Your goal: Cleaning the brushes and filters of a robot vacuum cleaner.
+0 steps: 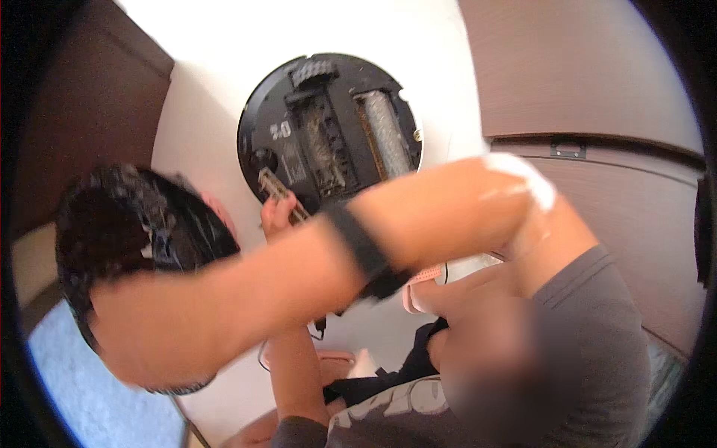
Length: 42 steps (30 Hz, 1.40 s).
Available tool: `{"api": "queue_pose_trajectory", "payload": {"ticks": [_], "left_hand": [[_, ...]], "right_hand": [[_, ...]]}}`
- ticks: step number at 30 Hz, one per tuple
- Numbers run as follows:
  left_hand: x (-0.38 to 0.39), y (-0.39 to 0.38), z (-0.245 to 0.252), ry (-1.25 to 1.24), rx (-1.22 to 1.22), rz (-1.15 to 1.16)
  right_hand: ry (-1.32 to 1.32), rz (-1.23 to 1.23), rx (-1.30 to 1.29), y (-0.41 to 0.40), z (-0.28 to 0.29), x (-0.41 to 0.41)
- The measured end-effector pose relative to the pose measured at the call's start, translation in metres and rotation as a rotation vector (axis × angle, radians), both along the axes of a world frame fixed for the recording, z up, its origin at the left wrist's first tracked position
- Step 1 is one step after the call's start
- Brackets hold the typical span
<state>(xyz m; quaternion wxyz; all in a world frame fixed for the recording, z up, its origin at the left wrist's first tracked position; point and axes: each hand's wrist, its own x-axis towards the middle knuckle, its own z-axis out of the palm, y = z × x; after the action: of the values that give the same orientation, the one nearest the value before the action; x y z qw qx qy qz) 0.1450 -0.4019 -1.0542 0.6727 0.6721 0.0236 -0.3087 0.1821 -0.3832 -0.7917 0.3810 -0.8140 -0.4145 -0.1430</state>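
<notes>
An upside-down round black robot vacuum (263,117) lies on the white floor ahead of me. Its long brush recess (322,145) is dusty, and beside it sits a pale grey roller (386,134). With my left hand (277,215) I grip a narrow, dirty slotted frame, probably a brush cover (273,183), over the vacuum's lower left edge. My right arm crosses the view, hiding part of the vacuum. At the left, my blurred right hand (162,330) is over a black plastic bag (112,224); its fingers cannot be made out.
A pink edge (218,213) shows beside the bag, perhaps a bin rim. Brown cabinet fronts (582,84) stand at right, with a dark brown panel (95,129) at left. My feet in pink sandals (411,297) and a thin black cable (319,333) are below.
</notes>
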Motion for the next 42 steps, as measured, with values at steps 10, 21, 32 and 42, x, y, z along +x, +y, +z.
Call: {"api": "queue_pose_trajectory", "payload": {"ticks": [10, 21, 32, 42], "left_hand": [[0.005, -0.006, 0.06, 0.221, -0.206, 0.161], [-0.016, 0.023, 0.092, 0.278, 0.238, -0.332], [-0.063, 0.14, 0.038, 0.096, 0.876, -0.353], [-0.053, 0.122, 0.033, 0.177, 0.935, -0.248]], "right_hand": [[-0.109, 0.039, 0.206, -0.065, -0.018, -0.01], [0.143, -0.037, -0.719, -0.282, -0.151, -0.037], [0.091, 0.154, -0.68, -0.288, -0.157, -0.02], [0.545, 0.038, -0.548, -0.3, -0.104, -0.041]]}}
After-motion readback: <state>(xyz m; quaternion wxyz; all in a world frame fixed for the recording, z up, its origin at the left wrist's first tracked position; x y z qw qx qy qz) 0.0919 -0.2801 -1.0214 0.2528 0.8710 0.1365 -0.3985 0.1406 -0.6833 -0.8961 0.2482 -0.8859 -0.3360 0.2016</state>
